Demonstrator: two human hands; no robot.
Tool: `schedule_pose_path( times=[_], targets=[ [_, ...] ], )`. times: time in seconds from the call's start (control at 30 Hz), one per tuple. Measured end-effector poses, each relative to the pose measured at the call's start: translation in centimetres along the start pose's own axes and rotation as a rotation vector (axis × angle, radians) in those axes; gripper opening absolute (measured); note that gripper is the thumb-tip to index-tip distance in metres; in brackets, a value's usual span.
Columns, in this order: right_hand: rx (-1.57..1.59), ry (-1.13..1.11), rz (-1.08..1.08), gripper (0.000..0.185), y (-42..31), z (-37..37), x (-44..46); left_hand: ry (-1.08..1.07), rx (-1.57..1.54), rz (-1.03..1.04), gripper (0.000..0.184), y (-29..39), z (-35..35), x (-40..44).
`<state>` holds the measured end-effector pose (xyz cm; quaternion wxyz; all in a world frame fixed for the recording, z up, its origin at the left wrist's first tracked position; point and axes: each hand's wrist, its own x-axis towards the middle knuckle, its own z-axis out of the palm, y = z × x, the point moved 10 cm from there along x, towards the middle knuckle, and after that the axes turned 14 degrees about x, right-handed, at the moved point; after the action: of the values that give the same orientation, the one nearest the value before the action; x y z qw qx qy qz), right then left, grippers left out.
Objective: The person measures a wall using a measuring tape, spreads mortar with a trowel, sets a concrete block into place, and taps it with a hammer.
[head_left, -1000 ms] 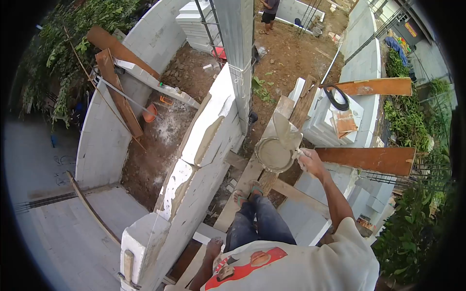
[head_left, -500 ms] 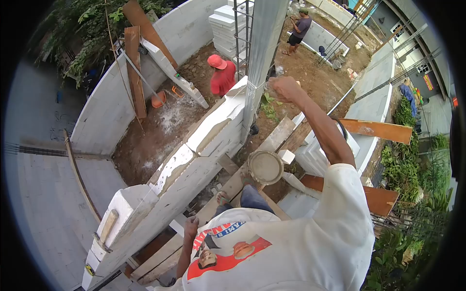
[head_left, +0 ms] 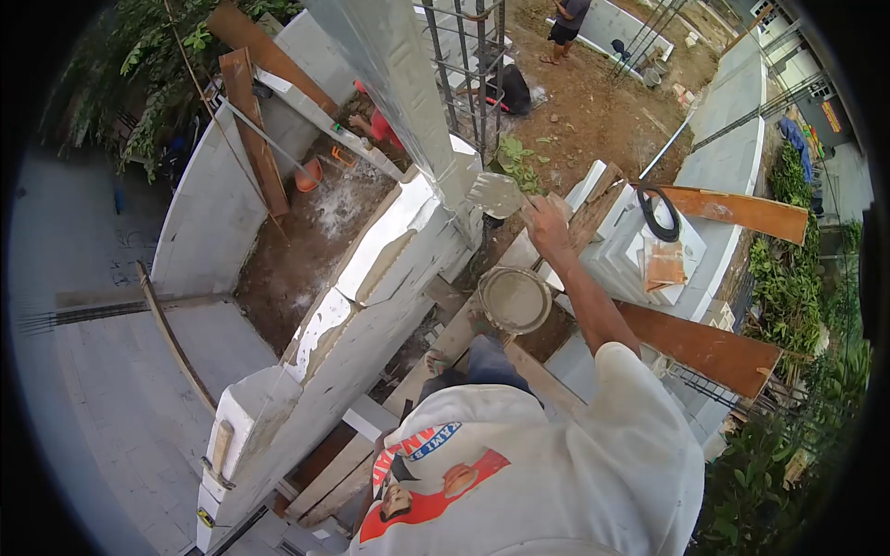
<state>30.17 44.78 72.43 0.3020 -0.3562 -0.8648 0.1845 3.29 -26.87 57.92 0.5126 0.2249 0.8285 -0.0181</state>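
My right hand (head_left: pixel 547 227) is closed around a trowel (head_left: pixel 496 195) with a broad, flat, grey-smeared blade. The blade is beside a tall pale column (head_left: pixel 394 93) at the end of a white block wall (head_left: pixel 371 324); I cannot tell whether they touch. White patches and grey mortar cover the wall's top. Below my right hand, a round bucket (head_left: pixel 515 299) of grey mortar stands among planks. My left hand does not show; only a dim bit of that arm appears beside my shirt.
A wooden-handled tool (head_left: pixel 221 449) and a tape measure (head_left: pixel 205 517) lie at the wall's near end. Reinforcing bars (head_left: pixel 468 74) rise behind the column. Stacked white blocks (head_left: pixel 667 241) carry a black coil (head_left: pixel 658 213). Other people are beyond the wall, one in red (head_left: pixel 382 128).
My right hand has come down and nearer, and the trowel blade now shows beside the column. My left hand has dropped out of sight. The view has shifted.
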Motion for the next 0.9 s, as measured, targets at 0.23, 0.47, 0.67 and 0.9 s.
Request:
schedule_pose_path(
  times=[0.23, 0.47, 0.67, 0.9],
  targets=[
    [0.113, -0.129, 0.516, 0.036, 4.4, 5.1, -23.3, -0.197, 0.301, 0.136, 0.053, 5.0, -2.8, 0.8],
    [0.391, -0.516, 1.232, 0.030, 6.1, 16.3, -44.1, -0.664, 0.105, -0.030, 0.069, 11.8, 4.9, 2.5],
    [0.226, -0.379, 1.459, 0.035, 16.3, 30.2, -52.7, -0.549, 0.712, -0.071, 0.105, 4.6, 10.6, 6.5],
    [0.373, -0.405, 1.391, 0.041, 18.4, 36.0, -55.4, -0.467, 0.645, -0.047, 0.118, 5.5, 8.0, 6.1]
  ],
)
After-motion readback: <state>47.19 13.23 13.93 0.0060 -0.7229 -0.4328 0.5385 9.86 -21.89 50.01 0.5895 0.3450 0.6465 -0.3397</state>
